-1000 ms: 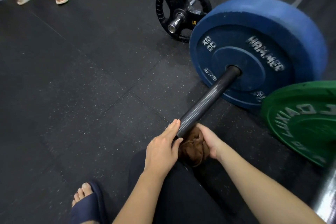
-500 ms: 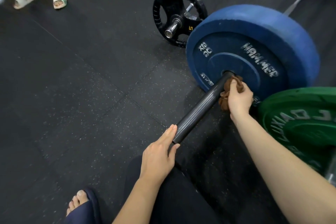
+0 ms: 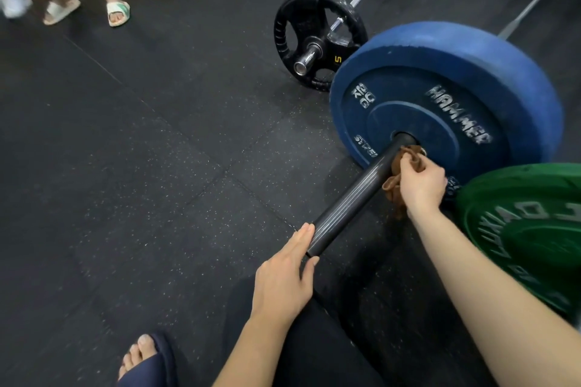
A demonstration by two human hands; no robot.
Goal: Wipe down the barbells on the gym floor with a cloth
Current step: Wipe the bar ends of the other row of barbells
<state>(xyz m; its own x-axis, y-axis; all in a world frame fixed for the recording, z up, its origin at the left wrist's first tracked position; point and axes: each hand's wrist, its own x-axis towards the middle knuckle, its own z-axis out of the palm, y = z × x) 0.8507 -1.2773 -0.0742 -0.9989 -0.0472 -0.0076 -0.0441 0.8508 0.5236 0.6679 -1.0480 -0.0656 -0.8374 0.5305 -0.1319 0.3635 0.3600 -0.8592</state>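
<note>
Hands share a sleeve [image 3: 355, 198] running near to far-right: right hand [image 3: 423, 187] grips a cloth [image 3: 412, 155] at the blue plate [image 3: 471, 72], left hand [image 3: 283, 280] rests straight-fingered on the near end.

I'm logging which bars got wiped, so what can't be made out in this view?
Head view only.
The barbell's far end: past the top right corner.
Where the cloth meets it: covered by the right hand.
The green plate's lettering: cut by the right edge.
The left hand's hold: its back hides the palm.
</note>
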